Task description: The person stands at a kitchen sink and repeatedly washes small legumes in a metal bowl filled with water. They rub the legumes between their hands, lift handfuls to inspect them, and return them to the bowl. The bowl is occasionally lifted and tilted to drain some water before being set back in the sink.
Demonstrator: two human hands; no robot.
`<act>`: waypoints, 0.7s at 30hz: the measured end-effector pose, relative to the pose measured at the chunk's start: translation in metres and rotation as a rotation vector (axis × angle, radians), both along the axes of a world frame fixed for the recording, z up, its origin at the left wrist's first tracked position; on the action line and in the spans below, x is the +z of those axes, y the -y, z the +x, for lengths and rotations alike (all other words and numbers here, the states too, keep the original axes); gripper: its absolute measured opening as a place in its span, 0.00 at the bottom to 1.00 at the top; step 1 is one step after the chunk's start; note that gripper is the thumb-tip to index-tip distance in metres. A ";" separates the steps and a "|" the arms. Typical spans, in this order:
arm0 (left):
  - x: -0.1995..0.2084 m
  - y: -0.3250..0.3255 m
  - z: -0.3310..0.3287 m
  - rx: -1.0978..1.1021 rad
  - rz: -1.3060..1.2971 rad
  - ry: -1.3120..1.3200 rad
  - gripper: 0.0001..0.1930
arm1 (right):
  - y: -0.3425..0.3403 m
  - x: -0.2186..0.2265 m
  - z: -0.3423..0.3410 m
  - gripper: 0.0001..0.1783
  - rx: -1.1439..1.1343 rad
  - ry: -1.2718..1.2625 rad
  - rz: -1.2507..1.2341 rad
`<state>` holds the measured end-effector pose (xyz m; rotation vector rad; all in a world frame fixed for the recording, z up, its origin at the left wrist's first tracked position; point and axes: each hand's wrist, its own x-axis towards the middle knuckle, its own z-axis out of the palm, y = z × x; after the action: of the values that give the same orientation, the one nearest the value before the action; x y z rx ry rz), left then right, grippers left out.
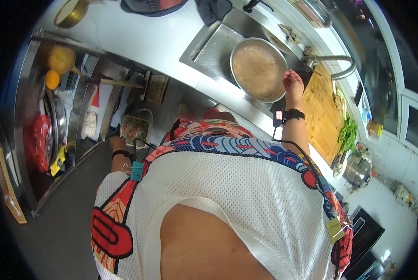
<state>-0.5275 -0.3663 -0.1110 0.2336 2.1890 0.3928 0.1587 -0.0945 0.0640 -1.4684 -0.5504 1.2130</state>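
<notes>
A round metal basin (284, 64) stands in the steel sink, full of cloudy brownish liquid (258, 70) with pale bits in it. My right hand (293, 85) is at the basin's right rim, fingers loosely bent and slightly apart. Nothing shows between them, and I cannot tell whether they touch the rim. A black watch (293, 115) is on that wrist. Low on the left, my left hand (117, 142) hangs beside the edge of an open drawer and a clear bin of food scraps (135, 128). Its fingers are small and unclear.
A curved faucet (344, 58) rises behind the sink. On the right lie a wooden cutting board (318, 116) and green leafy vegetables (347, 134), with a steel pot (357, 170) farther along. Open drawers (78, 112) jut out at left. A brass-coloured pot (71, 13) stands on the white counter.
</notes>
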 end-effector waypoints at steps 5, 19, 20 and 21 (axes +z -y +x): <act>0.040 -0.077 0.045 0.096 0.331 0.271 0.11 | 0.019 -0.032 0.017 0.06 -0.165 -0.160 -0.041; 0.167 -0.327 0.342 -0.565 0.461 0.744 0.09 | -0.028 -0.147 0.019 0.14 -0.240 -0.193 -0.336; 0.161 -0.339 0.363 -0.587 0.444 0.751 0.09 | -0.036 -0.158 0.023 0.14 -0.165 0.054 -0.359; 0.156 -0.347 0.379 -0.610 0.431 0.754 0.09 | -0.048 -0.170 0.022 0.14 -0.045 0.275 -0.323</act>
<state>-0.1485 -0.0194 0.0451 0.8185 1.1978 0.4945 0.1811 -0.0464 -0.1059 -1.9297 -0.5166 1.1071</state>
